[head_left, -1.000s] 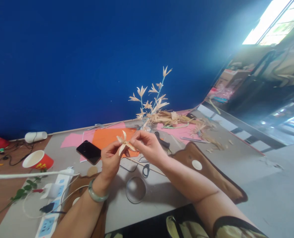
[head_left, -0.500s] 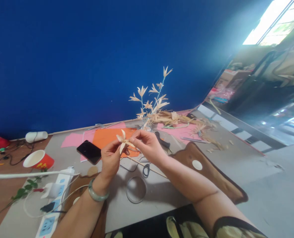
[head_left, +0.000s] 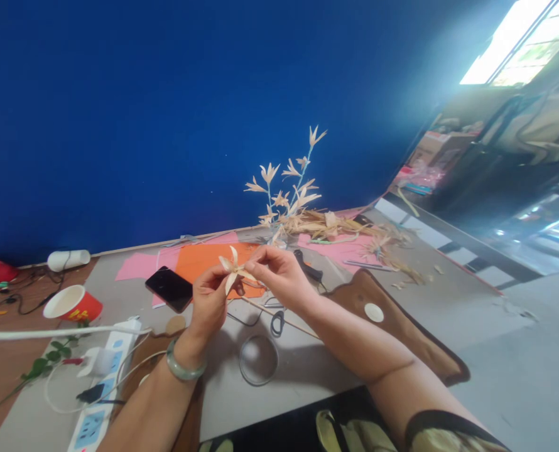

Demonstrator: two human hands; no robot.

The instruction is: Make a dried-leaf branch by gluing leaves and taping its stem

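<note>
Between my two hands is a pale dried-husk flower point(head_left: 233, 270) with long pointed petals. My left hand point(head_left: 210, 300), with a jade bangle point(head_left: 184, 365) on its wrist, is closed around the flower's base from the left. From the right, my right hand point(head_left: 279, 275) pinches one petal between thumb and fingers. Beyond them stand similar husk flowers on blue stems point(head_left: 303, 179), their lower part partly hidden. Under the hands lie an orange sheet point(head_left: 195, 258), a thin stick point(head_left: 289, 321) and scissors point(head_left: 277, 323), partly covered by my right arm.
A phone point(head_left: 169, 289), a red paper cup point(head_left: 79, 304) and a power strip point(head_left: 91, 420) are on the left. A grey wire ring point(head_left: 259, 384) lies in front. On the right are a brown cushion point(head_left: 402, 333), a glue gun point(head_left: 309, 270) and loose husks point(head_left: 326, 223).
The flower's petals have turned very slightly between my fingers. Both hands keep nearly the same place and grip.
</note>
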